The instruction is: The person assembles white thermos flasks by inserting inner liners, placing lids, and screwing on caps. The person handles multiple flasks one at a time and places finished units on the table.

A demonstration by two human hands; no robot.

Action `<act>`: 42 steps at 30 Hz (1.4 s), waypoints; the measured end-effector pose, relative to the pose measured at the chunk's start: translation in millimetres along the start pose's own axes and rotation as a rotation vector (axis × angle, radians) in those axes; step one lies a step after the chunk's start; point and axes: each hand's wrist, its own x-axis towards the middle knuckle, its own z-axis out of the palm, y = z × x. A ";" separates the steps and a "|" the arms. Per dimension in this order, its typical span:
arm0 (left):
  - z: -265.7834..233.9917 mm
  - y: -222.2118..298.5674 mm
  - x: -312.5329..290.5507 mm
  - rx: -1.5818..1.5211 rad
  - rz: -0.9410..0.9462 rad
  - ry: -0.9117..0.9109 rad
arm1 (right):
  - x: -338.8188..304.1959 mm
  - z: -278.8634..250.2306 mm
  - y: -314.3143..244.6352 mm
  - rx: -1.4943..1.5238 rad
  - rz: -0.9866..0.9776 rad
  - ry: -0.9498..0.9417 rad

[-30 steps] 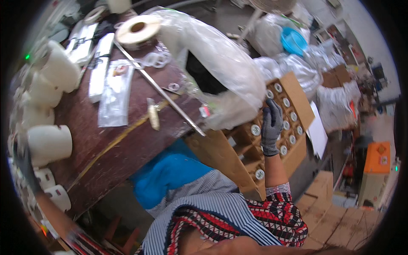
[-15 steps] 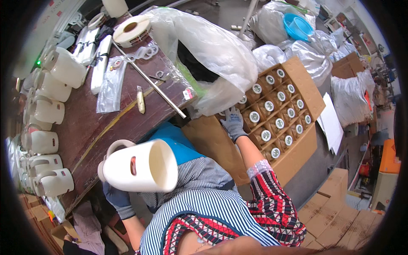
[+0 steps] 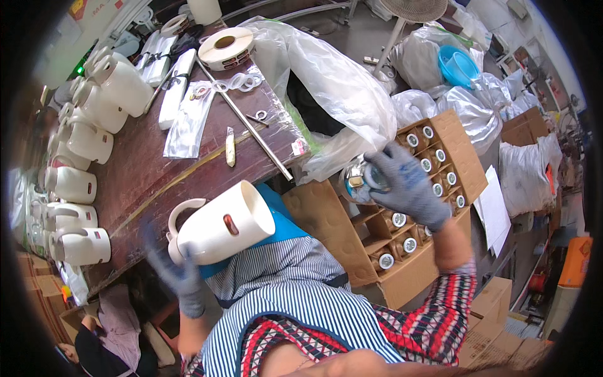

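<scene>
My right hand point(image 3: 408, 182), in a grey work glove, is closed round a shiny silvered flask liner point(image 3: 358, 184) above the near left part of an open carton point(image 3: 461, 135). Several liners with white-rimmed round ends point(image 3: 385, 261) stand in the carton's cardboard dividers. A white jug body point(image 3: 220, 227) with a loop handle and a small dark red oval window lies tilted against my lap by the table edge, its wide mouth facing right. Beside its base is my left hand point(image 3: 179, 270), gloved and blurred, fingers spread apart and the thumb close to the jug.
White jugs point(image 3: 94, 141) line the left side of the dark table point(image 3: 135, 182). On it lie a label roll point(image 3: 226, 47), a metal rod point(image 3: 251, 129), clear rings point(image 3: 245, 81) and plastic bags point(image 3: 186, 129). A large plastic sack point(image 3: 333, 69) hangs beyond the table corner. Closed cartons point(image 3: 490, 314) stand at right.
My right hand has come up out of the carton with a flask liner. My left hand has shifted from under the jug's base, and its fingers have spread. The view has turned slightly.
</scene>
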 end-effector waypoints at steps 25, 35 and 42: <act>-33.7 -106.4 56.9 1.106 0.070 0.070 | -93.4 220.4 45.1 2.039 0.492 0.105; -95.2 -95.0 13.5 0.356 -0.277 -0.243 | -36.1 236.5 17.5 1.499 0.266 -0.178; -96.1 -95.6 -1.0 -0.183 -0.587 -0.169 | -34.9 250.1 6.4 1.529 0.335 -0.551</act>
